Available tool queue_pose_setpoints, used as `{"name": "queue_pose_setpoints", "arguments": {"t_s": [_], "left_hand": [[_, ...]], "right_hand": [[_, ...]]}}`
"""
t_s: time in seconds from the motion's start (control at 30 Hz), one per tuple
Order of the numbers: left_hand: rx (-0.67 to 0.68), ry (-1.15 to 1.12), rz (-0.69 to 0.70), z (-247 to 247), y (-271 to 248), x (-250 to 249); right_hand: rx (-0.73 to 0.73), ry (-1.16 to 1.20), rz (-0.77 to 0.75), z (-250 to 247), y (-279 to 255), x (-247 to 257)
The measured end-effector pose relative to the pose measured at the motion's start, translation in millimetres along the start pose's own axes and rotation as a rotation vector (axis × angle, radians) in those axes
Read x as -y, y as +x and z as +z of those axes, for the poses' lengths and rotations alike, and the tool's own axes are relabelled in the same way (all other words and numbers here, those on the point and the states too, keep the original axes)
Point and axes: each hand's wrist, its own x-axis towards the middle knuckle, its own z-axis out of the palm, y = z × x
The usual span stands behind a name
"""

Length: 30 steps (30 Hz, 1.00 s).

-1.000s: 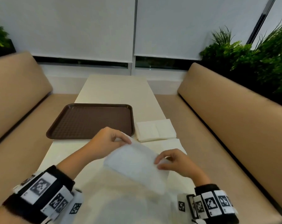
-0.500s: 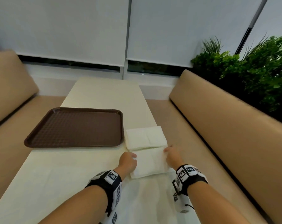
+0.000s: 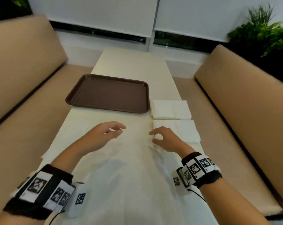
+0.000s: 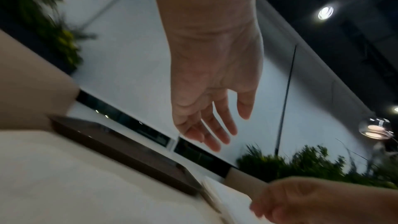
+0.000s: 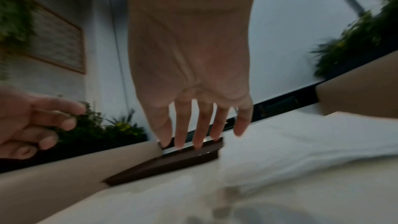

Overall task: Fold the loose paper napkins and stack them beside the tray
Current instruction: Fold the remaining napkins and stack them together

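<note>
A brown tray (image 3: 107,93) lies on the cream table (image 3: 131,65). Right of it sits a stack of folded white napkins (image 3: 170,109), and a second folded napkin (image 3: 184,131) lies just in front of that stack. My right hand (image 3: 153,136) hovers at that napkin's near-left corner, fingers relaxed, holding nothing. My left hand (image 3: 117,130) hangs over bare table to the left, also empty. The left wrist view shows the left hand's fingers (image 4: 215,135) straight above the tray (image 4: 129,151). The right hand's fingers (image 5: 202,125) hang loose beside the folded napkins (image 5: 301,142).
Loose white paper (image 3: 121,184) covers the near part of the table, one edge (image 3: 47,154) sticking out past the table's left side. Tan bench seats (image 3: 244,101) run along both sides. Plants (image 3: 264,33) stand behind the right bench.
Both hands have let go of the folded napkin they were pressing and have drawn back toward me. The left hand has moved further left. The napkin stays in front of the stack.
</note>
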Motion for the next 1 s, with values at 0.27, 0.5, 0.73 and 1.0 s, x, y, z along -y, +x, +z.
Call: {"name": "queue_pose_setpoints", "arguments": {"t_s": [0.27,0.5,0.73,1.0], "left_hand": [[-0.235,-0.154,-0.189,-45,-169,73],[-0.391,-0.277,-0.204,-38,-221,110],[-0.445,-0.285,-0.195,-47,-220,99],[-0.390,-0.415,0.020,-42,-132,54]], "right_hand": [[0.266,-0.174,-0.046,68,-4,88],[0.275,-0.269,-0.076,96,-12,107],[0.210,0.058,-0.173,61,-25,114],[0.274,0.850,-0.423,-32,-66,136]]}}
